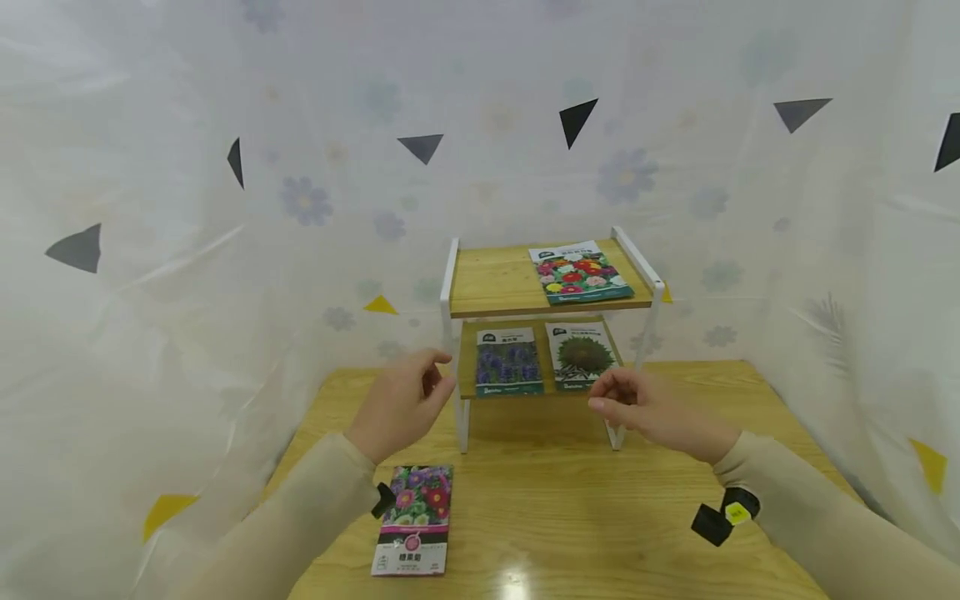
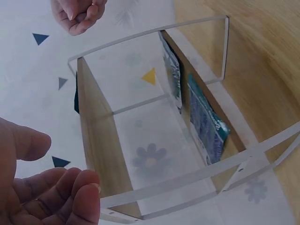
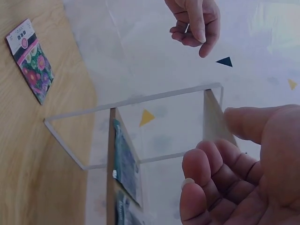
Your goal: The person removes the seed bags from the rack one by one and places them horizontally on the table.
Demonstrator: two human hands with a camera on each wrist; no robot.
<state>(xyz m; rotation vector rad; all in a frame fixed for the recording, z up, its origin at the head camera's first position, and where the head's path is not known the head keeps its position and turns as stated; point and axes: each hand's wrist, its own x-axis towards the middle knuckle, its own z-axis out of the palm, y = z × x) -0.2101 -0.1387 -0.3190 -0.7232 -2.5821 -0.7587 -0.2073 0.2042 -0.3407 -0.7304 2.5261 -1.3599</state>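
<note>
My left hand [image 1: 402, 403] hovers at the left front of a two-tier wooden shelf [image 1: 491, 279] with white side frames. Its fingers are loosely bent and hold nothing. Before the shelf's right side is my right hand [image 1: 660, 410], also loosely bent, with a gap between thumb and fingers. A seed packet with colourful flowers [image 1: 581, 273] lies on the top tier at the right. On the lower tier, a purple-flower seed packet [image 1: 509, 362] lies left of a seed packet with a sunflower head [image 1: 583, 354]. The left wrist view shows both lower packets edge-on.
A pink-and-white seed packet [image 1: 414, 521] lies on the wooden table [image 1: 555, 517] at the front left, partly beside my left sleeve. Behind the table hangs a pale flowered curtain [image 1: 495, 108] with dark and yellow triangles. Both wrists wear black devices.
</note>
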